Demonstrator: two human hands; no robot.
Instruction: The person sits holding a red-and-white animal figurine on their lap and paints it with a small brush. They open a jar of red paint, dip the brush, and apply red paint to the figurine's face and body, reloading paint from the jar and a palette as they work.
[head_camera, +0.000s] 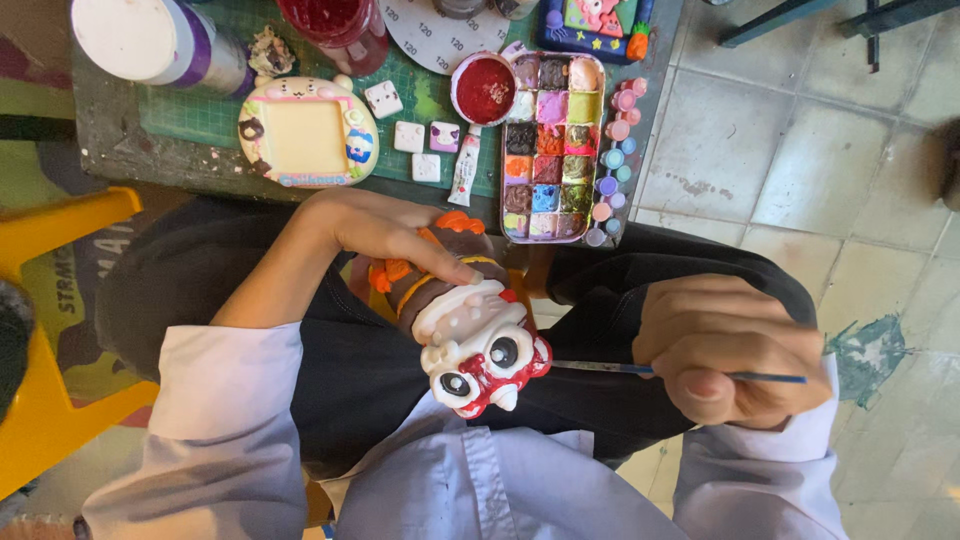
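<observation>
We hold the figurine (470, 320) in our left hand (385, 230), over our lap below the paint palette (552, 145). Our right hand (725, 350) pinches the brush (600, 369), mid-painting its red face; next calls for steady strokes.

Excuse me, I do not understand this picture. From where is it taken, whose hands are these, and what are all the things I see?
The picture comes from a camera worn on a person's head, looking down at their own lap and hands. No machine is involved. The left hand holds a small plaster figurine, partly painted red, brown and orange, with big round eyes. The right hand holds a thin paintbrush, its tip at the figurine's red side. Beyond the knees is a low table with a paint palette of many colours, a small dish of red paint, a paint tube, a painted frame-shaped piece and a few small white cubes. A yellow plastic chair stands at the side.
</observation>
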